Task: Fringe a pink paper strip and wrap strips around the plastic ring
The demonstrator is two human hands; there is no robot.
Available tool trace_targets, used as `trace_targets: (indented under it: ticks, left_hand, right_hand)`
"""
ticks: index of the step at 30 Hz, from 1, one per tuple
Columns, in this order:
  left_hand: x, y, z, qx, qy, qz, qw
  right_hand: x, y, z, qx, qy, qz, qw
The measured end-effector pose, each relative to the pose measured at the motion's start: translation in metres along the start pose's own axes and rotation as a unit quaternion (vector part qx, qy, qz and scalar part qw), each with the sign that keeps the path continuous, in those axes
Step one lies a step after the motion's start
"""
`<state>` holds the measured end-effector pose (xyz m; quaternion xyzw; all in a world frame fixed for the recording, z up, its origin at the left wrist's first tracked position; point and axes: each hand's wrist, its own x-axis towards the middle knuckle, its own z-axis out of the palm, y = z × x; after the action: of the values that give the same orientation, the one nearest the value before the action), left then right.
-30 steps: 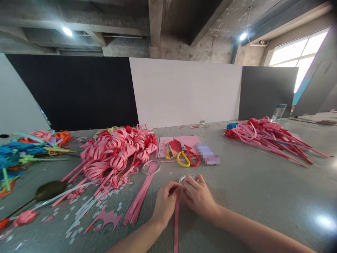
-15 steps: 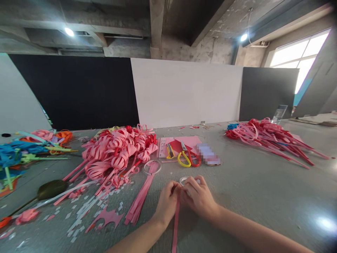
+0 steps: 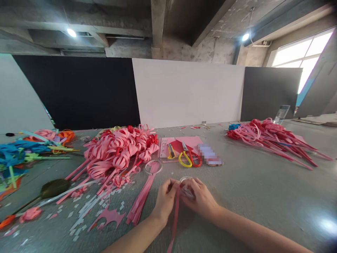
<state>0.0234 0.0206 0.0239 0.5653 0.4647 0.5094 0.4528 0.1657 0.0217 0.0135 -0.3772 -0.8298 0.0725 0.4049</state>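
Strip (image 3: 176,210) btwn L hand (image 3: 165,201) & R hand (image 3: 202,198), tail twd wearer.

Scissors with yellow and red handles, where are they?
In the head view, the scissors lie right of centre beyond the right hand, partly on the pink sheet, between the yellow cutter and the pixelated thing.

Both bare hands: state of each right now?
Left hand: closed, pinching a narrow pink paper strip.
Right hand: curled near that strip's top; hold unclear.
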Motion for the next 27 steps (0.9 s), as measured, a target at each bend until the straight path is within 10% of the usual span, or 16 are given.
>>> trace_targets:
  ticks: [15,27]
  left_hand:
    - [0.000,0.001,0.000,-0.004,-0.021,0.017,1.000]
    - [-0.006,-0.002,0.004,-0.013,-0.092,-0.011,0.996]
  right_hand:
    - [0.001,-0.009,0.002,0.080,-0.013,0.102,0.991]
    - [0.012,0.014,-0.012,0.151,0.155,0.205,0.955]
